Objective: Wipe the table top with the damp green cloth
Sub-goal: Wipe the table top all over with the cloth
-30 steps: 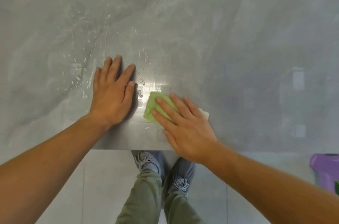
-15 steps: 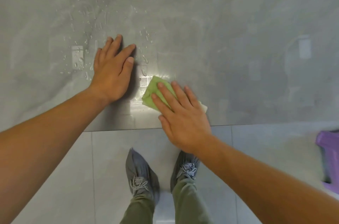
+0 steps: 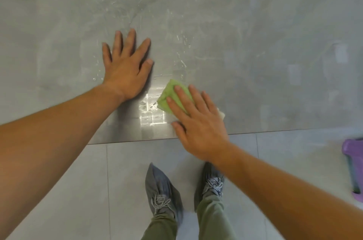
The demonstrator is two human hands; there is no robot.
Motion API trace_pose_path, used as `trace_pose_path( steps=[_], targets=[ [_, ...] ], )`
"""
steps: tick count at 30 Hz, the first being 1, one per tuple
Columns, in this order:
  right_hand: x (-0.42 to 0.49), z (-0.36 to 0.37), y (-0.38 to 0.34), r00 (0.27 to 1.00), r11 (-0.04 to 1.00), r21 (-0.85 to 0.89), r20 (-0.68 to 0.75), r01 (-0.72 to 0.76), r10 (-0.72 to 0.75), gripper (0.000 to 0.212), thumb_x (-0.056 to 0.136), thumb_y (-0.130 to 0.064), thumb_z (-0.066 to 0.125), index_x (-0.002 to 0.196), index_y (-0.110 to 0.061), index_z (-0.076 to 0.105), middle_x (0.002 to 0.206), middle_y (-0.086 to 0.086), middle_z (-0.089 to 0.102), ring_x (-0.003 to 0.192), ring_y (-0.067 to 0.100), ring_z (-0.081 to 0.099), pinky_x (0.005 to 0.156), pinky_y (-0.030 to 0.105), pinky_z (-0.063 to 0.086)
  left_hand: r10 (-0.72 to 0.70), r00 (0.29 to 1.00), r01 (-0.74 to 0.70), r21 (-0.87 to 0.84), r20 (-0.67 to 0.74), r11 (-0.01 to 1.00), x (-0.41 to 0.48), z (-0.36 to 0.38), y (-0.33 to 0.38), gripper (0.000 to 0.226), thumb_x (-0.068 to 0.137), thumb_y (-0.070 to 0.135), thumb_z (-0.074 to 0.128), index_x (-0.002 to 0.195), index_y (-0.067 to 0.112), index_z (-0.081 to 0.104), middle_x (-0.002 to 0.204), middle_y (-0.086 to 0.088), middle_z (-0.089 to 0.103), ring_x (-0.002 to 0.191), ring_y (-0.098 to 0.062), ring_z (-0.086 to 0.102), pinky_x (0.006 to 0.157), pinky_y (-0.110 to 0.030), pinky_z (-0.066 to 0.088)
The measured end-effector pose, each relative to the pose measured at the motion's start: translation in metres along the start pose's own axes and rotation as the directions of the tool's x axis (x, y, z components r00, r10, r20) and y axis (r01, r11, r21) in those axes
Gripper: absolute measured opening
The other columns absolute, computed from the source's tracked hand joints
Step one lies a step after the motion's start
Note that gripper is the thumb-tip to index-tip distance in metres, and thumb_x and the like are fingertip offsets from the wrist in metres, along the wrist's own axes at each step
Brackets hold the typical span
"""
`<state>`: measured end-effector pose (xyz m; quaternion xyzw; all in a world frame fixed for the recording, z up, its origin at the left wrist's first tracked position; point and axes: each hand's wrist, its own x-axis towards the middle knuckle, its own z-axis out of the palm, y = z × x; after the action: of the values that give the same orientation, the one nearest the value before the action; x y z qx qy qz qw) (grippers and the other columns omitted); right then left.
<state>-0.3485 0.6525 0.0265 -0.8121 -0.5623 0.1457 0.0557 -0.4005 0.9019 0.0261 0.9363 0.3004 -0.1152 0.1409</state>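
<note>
The grey marbled table top (image 3: 235,43) fills the upper view, with its near edge running across the middle. A folded green cloth (image 3: 167,98) lies near that edge, and my right hand (image 3: 196,119) presses flat on it with fingers spread, covering most of it. A pale corner of the cloth shows at the hand's right side. To the left of the cloth, my left hand (image 3: 125,64) rests flat on the wet table with fingers apart and holds nothing. Water drops and streaks (image 3: 180,58) sit beyond and between the hands.
A purple plastic bin (image 3: 353,167) stands on the tiled floor (image 3: 78,190) at the right edge. My two feet in grey shoes (image 3: 161,194) stand just in front of the table's edge.
The view has shifted, so both hands sit further right in the frame. My right hand and the cloth have stayed close to the table's near edge, and the left hand's fingers have spread wider.
</note>
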Motion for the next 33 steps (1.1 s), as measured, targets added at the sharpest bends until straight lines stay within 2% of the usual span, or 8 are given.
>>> trace_pose_path(
  steps=[2,8,12,15,18,21,28,33],
  targets=[
    [0.025,-0.009,0.037,0.999,0.997,-0.065,-0.004,0.036,-0.037,0.057,0.101,-0.045,0.031,0.156,-0.029,0.025,0.166,0.001,0.018,0.151,0.034,0.017,0.121,0.054,0.014,0.002,1.0,-0.002,0.013,-0.013,1.0,0.0,0.003,0.0,0.058,0.103,0.052,0.021,0.158,0.036,0.011,0.168,-0.002,-0.008,0.152,-0.03,-0.016,0.119,-0.058,-0.012],
    [0.099,-0.036,0.07,0.867,0.877,0.082,-0.132,-0.474,0.481,0.059,0.102,-0.047,0.021,0.158,-0.029,0.016,0.168,0.002,0.005,0.153,0.033,0.006,0.123,0.05,0.007,0.015,0.999,-0.016,-0.027,-0.044,1.0,0.0,0.005,-0.001,0.055,0.104,0.048,0.02,0.158,0.035,0.015,0.168,-0.002,-0.005,0.153,-0.031,-0.015,0.119,-0.057,-0.012],
    [0.036,-0.009,0.008,0.998,0.999,-0.023,-0.053,-0.047,0.046,0.06,0.101,-0.046,0.03,0.157,-0.027,0.023,0.167,0.003,0.012,0.153,0.033,0.009,0.12,0.054,0.016,0.021,0.999,-0.025,-0.113,-0.044,0.993,0.001,0.001,-0.003,0.053,0.104,0.043,0.019,0.157,0.035,0.021,0.168,0.0,-0.003,0.153,-0.028,-0.013,0.119,-0.055,-0.013],
    [0.024,-0.012,0.03,0.976,0.973,-0.075,0.042,0.216,-0.213,0.057,0.102,-0.042,0.035,0.157,-0.027,0.026,0.166,0.001,0.016,0.153,0.031,0.012,0.12,0.055,0.017,0.031,0.999,-0.036,-0.18,-0.032,0.983,0.001,-0.003,-0.005,0.059,0.1,0.046,0.012,0.157,0.034,0.023,0.168,0.003,-0.003,0.153,-0.025,-0.015,0.119,-0.052,-0.016],
    [0.073,-0.028,0.063,0.996,0.994,-0.078,-0.046,-0.076,0.073,0.058,0.102,-0.045,0.025,0.157,-0.029,0.023,0.167,0.0,0.014,0.153,0.031,0.013,0.121,0.054,0.014,0.041,0.999,-0.046,-0.217,-0.028,0.975,0.001,-0.005,-0.007,0.06,0.099,0.047,0.011,0.156,0.034,0.024,0.168,0.003,-0.003,0.153,-0.023,-0.017,0.118,-0.049,-0.018],
    [0.111,-0.035,0.053,0.883,0.894,0.07,-0.136,-0.443,0.448,0.06,0.101,-0.046,0.021,0.158,-0.027,0.02,0.167,0.002,0.008,0.152,0.033,0.009,0.123,0.05,0.006,0.043,0.999,-0.05,-0.243,-0.032,0.969,0.001,-0.006,-0.007,0.059,0.1,0.046,0.011,0.155,0.033,0.027,0.168,0.004,0.0,0.153,-0.021,-0.016,0.118,-0.047,-0.019],
    [0.051,-0.01,0.008,0.991,0.989,-0.071,-0.013,0.129,-0.13,0.057,0.102,-0.042,0.035,0.156,-0.026,0.028,0.166,0.002,0.017,0.153,0.032,0.013,0.12,0.055,0.018,-0.004,0.997,-0.01,-0.185,-0.08,0.983,0.007,-0.015,-0.002,0.043,0.104,0.034,0.026,0.145,0.032,0.038,0.163,-0.003,0.019,0.152,-0.028,0.004,0.118,-0.05,-0.001],
    [0.129,-0.039,0.078,0.978,0.981,-0.061,-0.111,-0.184,0.177,0.057,0.101,-0.045,0.026,0.155,-0.027,0.029,0.165,0.003,0.02,0.149,0.036,0.023,0.12,0.054,0.018,0.075,0.992,-0.092,-0.18,-0.098,0.979,0.03,-0.017,-0.001,0.047,0.104,0.036,0.028,0.15,0.029,0.032,0.165,-0.01,0.011,0.153,-0.027,-0.002,0.121,-0.047,-0.003]
  ],
)
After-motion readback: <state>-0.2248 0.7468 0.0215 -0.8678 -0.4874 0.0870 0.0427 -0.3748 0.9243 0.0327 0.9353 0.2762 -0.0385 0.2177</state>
